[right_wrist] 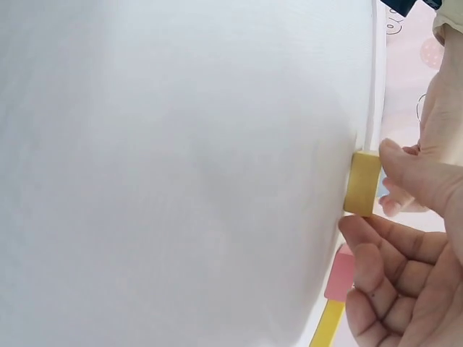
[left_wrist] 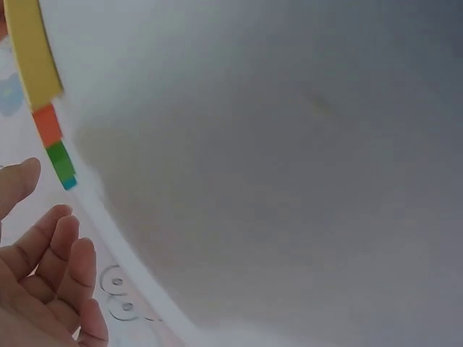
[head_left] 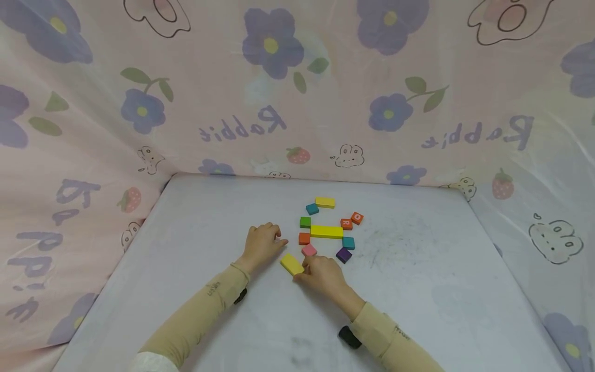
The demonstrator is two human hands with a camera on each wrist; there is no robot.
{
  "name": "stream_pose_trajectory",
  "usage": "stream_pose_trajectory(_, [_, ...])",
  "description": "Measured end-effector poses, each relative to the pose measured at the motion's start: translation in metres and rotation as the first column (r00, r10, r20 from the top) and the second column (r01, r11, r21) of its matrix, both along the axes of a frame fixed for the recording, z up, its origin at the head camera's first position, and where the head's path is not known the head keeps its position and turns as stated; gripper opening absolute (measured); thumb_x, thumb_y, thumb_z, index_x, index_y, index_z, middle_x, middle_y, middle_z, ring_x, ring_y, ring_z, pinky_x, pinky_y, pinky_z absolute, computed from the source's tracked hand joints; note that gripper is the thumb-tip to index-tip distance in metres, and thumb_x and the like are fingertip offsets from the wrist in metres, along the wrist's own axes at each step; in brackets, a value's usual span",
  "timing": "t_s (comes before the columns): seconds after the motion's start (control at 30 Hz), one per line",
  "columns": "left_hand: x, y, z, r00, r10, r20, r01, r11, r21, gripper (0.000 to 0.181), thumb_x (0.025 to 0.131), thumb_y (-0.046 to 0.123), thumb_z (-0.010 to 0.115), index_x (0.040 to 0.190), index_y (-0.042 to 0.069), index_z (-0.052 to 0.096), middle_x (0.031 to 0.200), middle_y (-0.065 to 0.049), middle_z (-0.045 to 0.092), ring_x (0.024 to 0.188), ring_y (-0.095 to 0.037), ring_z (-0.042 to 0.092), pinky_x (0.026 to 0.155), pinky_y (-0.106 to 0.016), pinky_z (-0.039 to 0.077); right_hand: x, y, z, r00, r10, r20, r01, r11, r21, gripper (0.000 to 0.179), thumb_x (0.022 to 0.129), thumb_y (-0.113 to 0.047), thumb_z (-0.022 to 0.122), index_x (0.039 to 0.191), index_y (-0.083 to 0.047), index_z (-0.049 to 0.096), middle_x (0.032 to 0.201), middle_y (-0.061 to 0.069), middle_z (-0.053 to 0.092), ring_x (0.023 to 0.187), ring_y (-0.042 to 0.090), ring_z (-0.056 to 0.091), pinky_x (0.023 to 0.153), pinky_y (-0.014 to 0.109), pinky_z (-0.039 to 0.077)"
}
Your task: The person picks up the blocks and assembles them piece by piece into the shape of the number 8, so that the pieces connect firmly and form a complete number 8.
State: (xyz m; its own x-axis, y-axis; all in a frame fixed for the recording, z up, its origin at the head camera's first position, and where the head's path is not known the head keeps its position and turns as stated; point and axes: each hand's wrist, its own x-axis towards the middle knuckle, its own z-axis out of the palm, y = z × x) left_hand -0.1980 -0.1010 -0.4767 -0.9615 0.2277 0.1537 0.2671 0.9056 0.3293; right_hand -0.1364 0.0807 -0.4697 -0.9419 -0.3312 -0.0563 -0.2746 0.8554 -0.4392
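Observation:
My right hand (head_left: 323,276) pinches the near end of a yellow rectangular block (head_left: 292,264) that lies slantwise on the white table. In the right wrist view, the thumb and forefinger sit at opposite ends of this yellow block (right_wrist: 362,183). Just beyond the fingers is a pink block (head_left: 309,250). My left hand (head_left: 262,245) is held to the left of the pieces, fingers loosely bent, with nothing in it. An orange-red block (head_left: 304,238) and a green block (head_left: 305,222) stand nearest to it. In the left wrist view, the left hand (left_wrist: 51,282) has its thumb apart from the fingers.
A long yellow block (head_left: 327,232) lies mid-arrangement, with two orange lettered blocks (head_left: 357,218), a teal block (head_left: 348,243) and a purple block (head_left: 344,255) at its right. Farther back are another teal block (head_left: 312,208) and a yellow block (head_left: 325,202). Patterned cloth (head_left: 325,103) hangs around the table (head_left: 418,289).

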Motion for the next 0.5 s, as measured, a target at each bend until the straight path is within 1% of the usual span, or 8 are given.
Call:
stream_pose_trajectory(0.1, [-0.0015, -0.0057, -0.0023, 1.000, 0.018, 0.006, -0.018, 1.000, -0.006, 0.027, 0.081, 0.037, 0.069, 0.086, 0.011, 0.066, 0.072, 0.001, 0.057, 0.066, -0.015, 0.052, 0.074, -0.038, 0.039, 0.0001, -0.0016, -0.0003, 1.000, -0.005, -0.006, 0.005, 1.000, -0.001, 0.033, 0.074, -0.040, 0.075, 0.087, -0.010, 0.069, 0.061, -0.005, 0.060, 0.055, 0.007, 0.048, 0.052, 0.021, 0.037])
stream_pose_trajectory(0.2, [-0.0017, -0.0090, -0.0017, 0.999, 0.027, 0.019, -0.027, 1.000, -0.005, 0.027, 0.081, 0.036, 0.069, 0.088, 0.010, 0.066, 0.072, 0.000, 0.057, 0.068, -0.016, 0.053, 0.075, -0.039, 0.039, 0.0003, -0.0023, 0.0002, 1.000, -0.018, 0.009, 0.018, 1.000, -0.006, 0.032, 0.074, -0.039, 0.075, 0.087, -0.010, 0.069, 0.064, -0.004, 0.063, 0.056, 0.008, 0.050, 0.053, 0.022, 0.038])
stream_pose_trajectory(0.4, [-0.0031, -0.0095, -0.0004, 0.999, 0.018, 0.033, -0.018, 1.000, 0.001, 0.029, 0.081, 0.038, 0.069, 0.090, 0.010, 0.066, 0.074, 0.000, 0.057, 0.070, -0.016, 0.053, 0.077, -0.040, 0.040, 0.0007, 0.0017, 0.0023, 0.997, -0.038, 0.071, 0.039, 0.999, -0.012, 0.031, 0.076, -0.036, 0.074, 0.092, -0.010, 0.069, 0.070, -0.002, 0.066, 0.059, 0.009, 0.052, 0.058, 0.023, 0.042])
stream_pose_trajectory(0.5, [-0.0043, -0.0083, -0.0006, 0.999, 0.014, 0.048, -0.014, 1.000, -0.001, 0.029, 0.081, 0.038, 0.069, 0.090, 0.011, 0.067, 0.077, -0.001, 0.059, 0.072, -0.017, 0.055, 0.078, -0.040, 0.040, 0.0012, 0.0071, 0.0024, 0.997, -0.035, 0.074, 0.036, 0.999, -0.004, 0.031, 0.076, -0.035, 0.074, 0.094, -0.010, 0.069, 0.071, -0.003, 0.066, 0.061, 0.009, 0.052, 0.059, 0.023, 0.042])
